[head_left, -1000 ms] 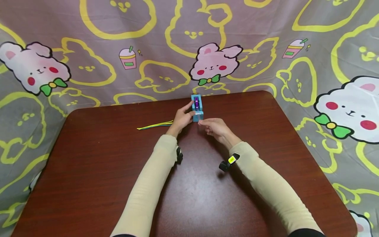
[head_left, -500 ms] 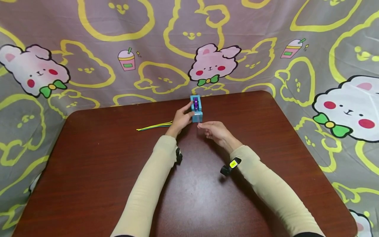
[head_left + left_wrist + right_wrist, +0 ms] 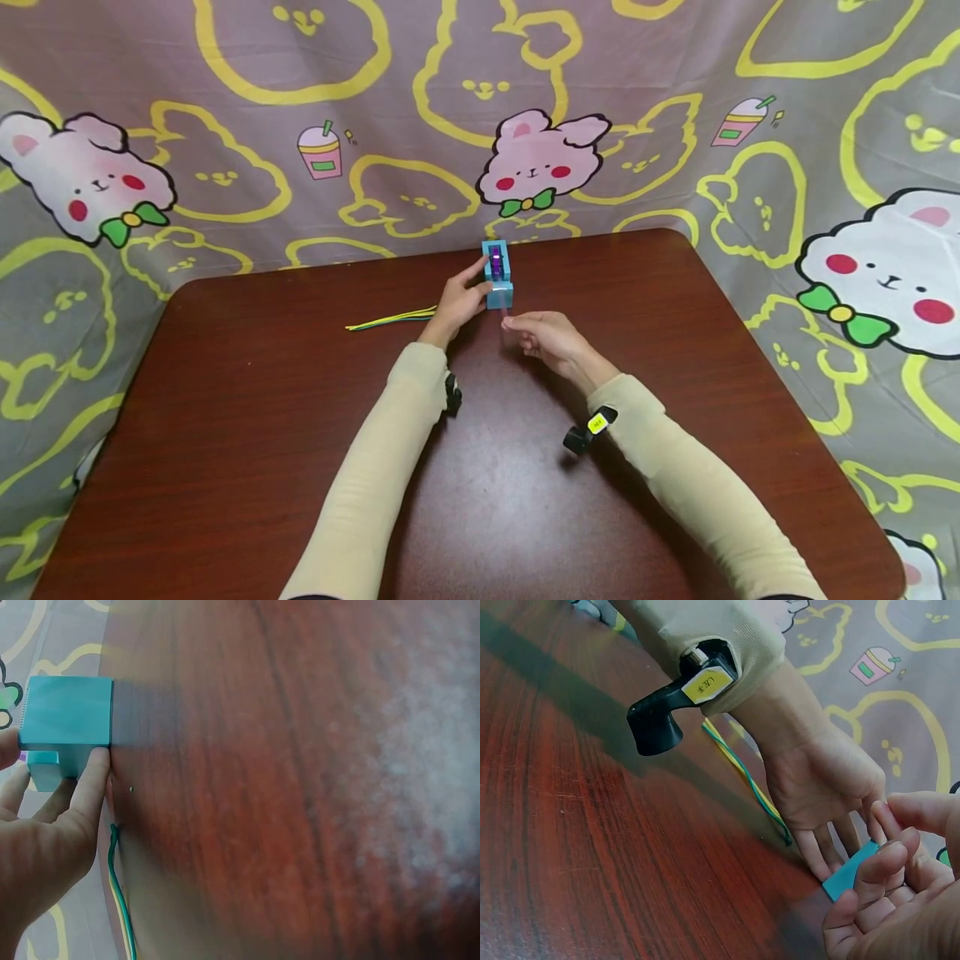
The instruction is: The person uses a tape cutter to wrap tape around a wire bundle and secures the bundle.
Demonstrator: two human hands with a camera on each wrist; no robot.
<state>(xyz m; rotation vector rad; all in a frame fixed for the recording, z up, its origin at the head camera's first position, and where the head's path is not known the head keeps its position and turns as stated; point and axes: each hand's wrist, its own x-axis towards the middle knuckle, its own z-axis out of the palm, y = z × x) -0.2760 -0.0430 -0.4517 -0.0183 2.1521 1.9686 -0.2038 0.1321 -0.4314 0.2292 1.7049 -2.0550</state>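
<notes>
A light blue tape dispenser (image 3: 500,297) with a purple roll (image 3: 497,262) in it stands near the table's far edge. My left hand (image 3: 457,307) grips its left side; in the left wrist view the fingers of that hand (image 3: 56,832) hold the dispenser's body (image 3: 69,710). Just in front, my right hand (image 3: 553,337) pinches the end of a strip of clear tape (image 3: 505,313) between thumb and forefinger. The strip runs from the dispenser's front to those fingertips. In the right wrist view, the right hand (image 3: 900,892) hides much of the dispenser (image 3: 847,874).
Yellow and green cords (image 3: 390,319) lie on the table left of my left hand. The brown tabletop (image 3: 247,433) meets a patterned curtain (image 3: 420,125) at the back and sides. A small black camera (image 3: 577,439) sits at my right wrist.
My right hand has moved a little towards me and away from the dispenser, so a longer piece of tape shows between them. The left hand and the dispenser stay nearly in place.
</notes>
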